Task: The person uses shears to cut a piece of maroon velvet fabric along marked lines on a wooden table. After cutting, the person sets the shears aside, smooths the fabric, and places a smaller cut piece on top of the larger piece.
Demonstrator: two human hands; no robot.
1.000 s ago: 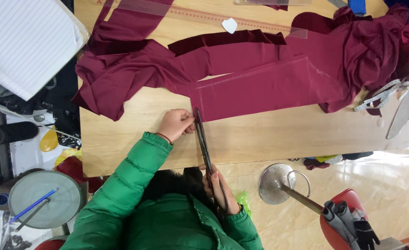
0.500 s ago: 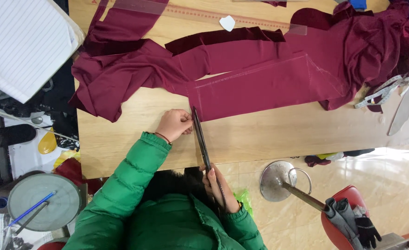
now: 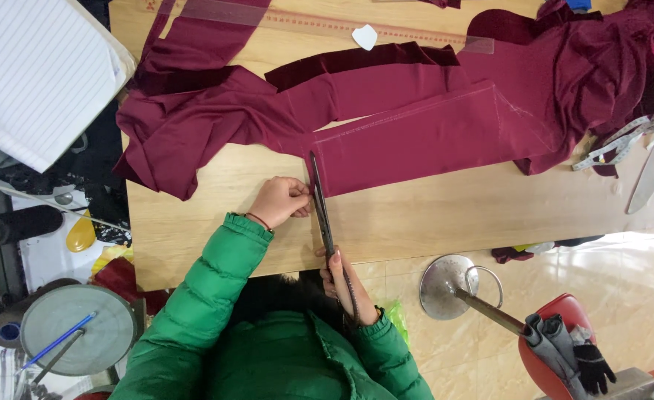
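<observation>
A white chalk piece point(image 3: 364, 35) and clear ruler point(image 3: 327, 18) lie on the surface point(image 3: 445, 222); a measuring tape point(image 3: 614, 144) trails nearby.

A pale wooden table point(image 3: 445, 215) carries spread maroon fabric point(image 3: 416, 133), a long clear ruler point(image 3: 341, 18) along its far edge, a white chalk piece point(image 3: 364, 36) and a measuring tape point(image 3: 614, 145).

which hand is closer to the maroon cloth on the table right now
Left. The left hand sits at the cloth's cut edge, beside the scissor blades. The right hand is back past the table edge, on the scissor handles.
</observation>
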